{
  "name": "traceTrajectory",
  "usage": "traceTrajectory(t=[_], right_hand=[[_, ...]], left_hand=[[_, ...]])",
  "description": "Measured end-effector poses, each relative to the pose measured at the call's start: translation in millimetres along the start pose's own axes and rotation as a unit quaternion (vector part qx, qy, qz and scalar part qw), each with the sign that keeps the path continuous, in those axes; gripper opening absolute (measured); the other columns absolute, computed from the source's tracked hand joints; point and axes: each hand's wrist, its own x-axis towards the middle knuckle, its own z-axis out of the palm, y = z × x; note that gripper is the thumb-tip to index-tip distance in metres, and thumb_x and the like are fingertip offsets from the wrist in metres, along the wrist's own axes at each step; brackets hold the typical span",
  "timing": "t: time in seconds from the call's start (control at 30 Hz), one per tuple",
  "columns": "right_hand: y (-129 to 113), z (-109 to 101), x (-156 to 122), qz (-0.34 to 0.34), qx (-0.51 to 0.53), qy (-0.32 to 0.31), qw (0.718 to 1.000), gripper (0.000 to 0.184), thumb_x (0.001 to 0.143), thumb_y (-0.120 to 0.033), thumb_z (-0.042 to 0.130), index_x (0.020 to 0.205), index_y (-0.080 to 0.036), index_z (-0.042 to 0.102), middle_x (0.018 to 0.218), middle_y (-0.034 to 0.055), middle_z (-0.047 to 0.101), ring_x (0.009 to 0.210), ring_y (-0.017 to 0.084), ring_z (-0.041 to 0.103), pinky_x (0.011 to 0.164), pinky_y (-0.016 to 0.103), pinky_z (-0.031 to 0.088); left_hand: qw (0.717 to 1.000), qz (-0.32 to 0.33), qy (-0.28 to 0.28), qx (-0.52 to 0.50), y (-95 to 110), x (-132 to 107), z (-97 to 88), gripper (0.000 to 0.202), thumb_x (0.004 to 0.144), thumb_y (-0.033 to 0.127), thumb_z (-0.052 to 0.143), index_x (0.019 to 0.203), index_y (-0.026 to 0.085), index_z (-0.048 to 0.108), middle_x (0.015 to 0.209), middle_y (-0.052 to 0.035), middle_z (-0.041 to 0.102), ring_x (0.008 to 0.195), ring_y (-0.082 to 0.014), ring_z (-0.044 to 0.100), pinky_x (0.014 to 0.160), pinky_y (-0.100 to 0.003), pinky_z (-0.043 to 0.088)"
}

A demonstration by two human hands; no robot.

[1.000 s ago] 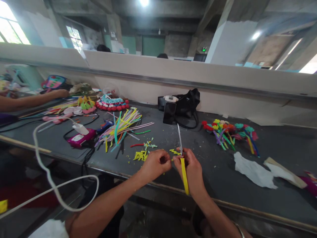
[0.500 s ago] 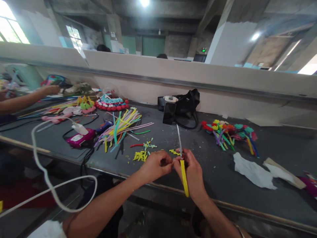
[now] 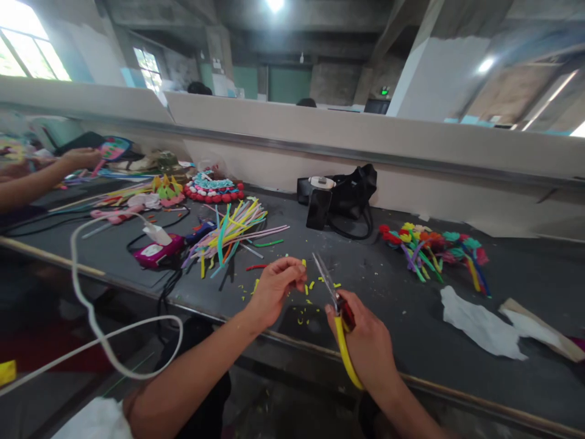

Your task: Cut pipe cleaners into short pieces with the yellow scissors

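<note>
My left hand [image 3: 278, 285] is closed in a pinch above the table, holding a short yellow fuzzy stem piece [image 3: 304, 264] that sticks up from the fingertips. A pair of scissors [image 3: 345, 353] with yellow handles is in my right hand [image 3: 368, 335]; its metal blades point up and left, toward the left fingertips but apart from them. Small yellow clippings [image 3: 312, 285] are scattered on the table between and below my hands. A red stem [image 3: 256, 267] lies just behind the left hand, which hides part of the yellow pile.
A bundle of coloured fuzzy stems [image 3: 228, 235] lies left of centre, beside a magenta device [image 3: 159, 251] with a white cable. Behind stand a black bag [image 3: 351, 192] and a phone [image 3: 319, 208]. Fuzzy flowers [image 3: 429, 241] and white paper [image 3: 479, 323] lie right. A co-worker's hand [image 3: 82, 160] is at left.
My hands have moved apart. The left has risen with the yellow piece in its fingertips, and the scissors have swung to point left in my right hand. The co-worker's hand has shifted.
</note>
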Motion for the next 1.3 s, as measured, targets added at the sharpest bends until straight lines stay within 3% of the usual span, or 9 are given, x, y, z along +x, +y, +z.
traceTrajectory(t=[0.23, 0.53, 0.8, 1.07, 1.2, 1.3], right_hand=[[9.3, 2.0, -11.0, -0.018, -0.059, -0.003, 0.998, 0.021, 0.090, -0.037, 0.051, 0.106, -0.026, 0.060, 0.083, -0.0001, 0.070, 0.070, 0.017, 0.065, 0.063, 0.025, 0.043], [10.9, 6.2, -11.1, -0.026, -0.060, -0.022, 0.998, 0.018, 0.089, -0.031, 0.052, 0.105, -0.028, 0.060, 0.081, -0.0014, 0.069, 0.071, 0.017, 0.065, 0.065, 0.025, 0.042], [15.3, 8.6, -15.6, -0.038, -0.094, -0.018, 0.995, 0.021, 0.087, -0.024, 0.051, 0.106, -0.027, 0.061, 0.077, -0.0006, 0.069, 0.067, 0.016, 0.065, 0.062, 0.023, 0.041], [15.3, 9.6, -15.3, -0.034, -0.079, -0.020, 0.996, 0.019, 0.090, -0.027, 0.048, 0.104, -0.026, 0.061, 0.070, -0.0022, 0.068, 0.061, 0.016, 0.065, 0.059, 0.023, 0.040], [13.3, 5.3, -8.2, -0.004, -0.019, 0.000, 1.000, 0.021, 0.091, -0.037, 0.049, 0.101, -0.022, 0.061, 0.072, -0.0007, 0.069, 0.059, 0.015, 0.064, 0.060, 0.024, 0.043], [10.4, 1.2, -3.2, 0.010, 0.077, 0.006, 0.997, 0.026, 0.089, -0.043, 0.052, 0.097, -0.020, 0.061, 0.079, 0.0011, 0.069, 0.063, 0.014, 0.064, 0.062, 0.023, 0.047]], left_hand=[[0.999, -0.024, -0.001, -0.035, 1.8, -3.8, 8.2, 0.010, 0.072, 0.022, 0.071, 0.072, 0.014, 0.064, 0.065, 0.0000, 0.062, 0.053, -0.0078, 0.052, 0.055, -0.022, 0.042], [0.998, -0.031, -0.008, -0.049, -2.9, -4.6, 9.0, 0.009, 0.073, 0.022, 0.070, 0.073, 0.014, 0.065, 0.066, -0.0002, 0.063, 0.055, -0.0078, 0.053, 0.056, -0.021, 0.043], [0.999, -0.027, 0.001, -0.043, -3.1, -5.7, 8.9, 0.011, 0.072, 0.022, 0.071, 0.071, 0.014, 0.063, 0.065, 0.0005, 0.062, 0.053, -0.0073, 0.052, 0.056, -0.021, 0.043], [1.000, -0.024, 0.008, -0.013, -2.5, -5.0, 9.3, 0.012, 0.072, 0.025, 0.069, 0.071, 0.016, 0.062, 0.066, 0.0015, 0.061, 0.053, -0.0077, 0.051, 0.057, -0.022, 0.041], [0.991, 0.026, 0.016, 0.129, -5.1, -3.5, 8.8, 0.010, 0.070, 0.024, 0.067, 0.068, 0.017, 0.061, 0.059, 0.0026, 0.057, 0.052, -0.0090, 0.048, 0.055, -0.022, 0.037], [0.939, 0.107, -0.021, 0.327, -9.1, -5.5, 9.2, 0.004, 0.070, 0.018, 0.062, 0.066, 0.018, 0.061, 0.060, 0.0017, 0.057, 0.056, -0.0109, 0.049, 0.056, -0.023, 0.034]])
